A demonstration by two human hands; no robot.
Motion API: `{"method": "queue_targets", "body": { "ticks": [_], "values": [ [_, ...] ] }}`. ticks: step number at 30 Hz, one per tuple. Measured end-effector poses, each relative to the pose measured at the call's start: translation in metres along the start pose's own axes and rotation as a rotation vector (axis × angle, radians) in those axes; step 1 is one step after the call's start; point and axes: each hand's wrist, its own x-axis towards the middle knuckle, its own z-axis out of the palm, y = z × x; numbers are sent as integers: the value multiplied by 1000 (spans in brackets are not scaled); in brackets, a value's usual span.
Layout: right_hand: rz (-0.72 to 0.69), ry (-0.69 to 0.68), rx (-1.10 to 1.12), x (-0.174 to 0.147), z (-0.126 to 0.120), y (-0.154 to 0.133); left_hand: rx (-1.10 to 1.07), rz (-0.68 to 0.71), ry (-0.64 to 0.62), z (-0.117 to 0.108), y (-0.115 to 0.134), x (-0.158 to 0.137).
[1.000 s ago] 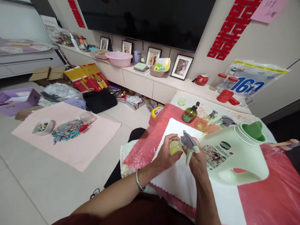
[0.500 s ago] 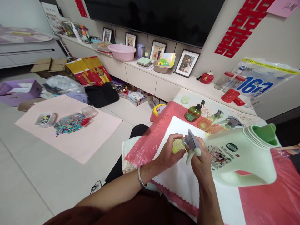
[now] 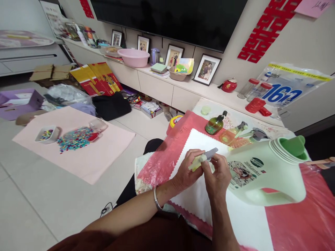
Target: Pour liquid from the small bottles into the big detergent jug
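A small spray bottle (image 3: 195, 164) with yellowish liquid is held above a white scallop-edged sheet (image 3: 192, 190). My left hand (image 3: 186, 172) is closed around the bottle's body, and a silver bangle circles that wrist. The fingers of my right hand (image 3: 217, 176) pinch the grey spray head (image 3: 210, 152); its pale trigger lies toward the left hand. Fingers partly hide the bottle's neck. Just right of my right hand, a large pale green jug (image 3: 272, 177) rests with its mouth uncapped and a green piece in the opening.
Behind the sheet stand a dark-topped green pump bottle (image 3: 214, 125) and an orange spray bottle (image 3: 228, 136). Red plastic (image 3: 300, 216) covers the table. A low cabinet (image 3: 157, 87) runs along the wall. On the floor, colourful beads (image 3: 74, 138) lie on a pink sheet (image 3: 104, 160).
The spray head has turned on the bottle, its trigger now swung toward the left hand. My right hand has shifted left and changed its grip to the fingertips.
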Motion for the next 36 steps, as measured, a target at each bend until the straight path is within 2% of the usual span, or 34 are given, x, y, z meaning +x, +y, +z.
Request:
{"method": "queue_targets", "body": {
  "ticks": [5,11,19,24,30,33,36],
  "values": [
    [72,80,95,-8,13,5,36,-19,-28,1,0,2],
    [144,157,156,-13,25,4,-19,-79,-61,1,0,6],
    [111,-17,201,-12,15,-5,18,-60,-65,-2,4,5],
    [158,19,275,-14,14,1,133,-38,-43,-2,-6,-2],
    [238,55,413,-13,26,8,111,59,-39,-2,-17,-6],
    [262,41,436,-13,27,7,106,84,-21,-1,-21,-5],
    [229,-6,450,-13,23,5,98,67,-18,0,-21,-4]
  ]
}}
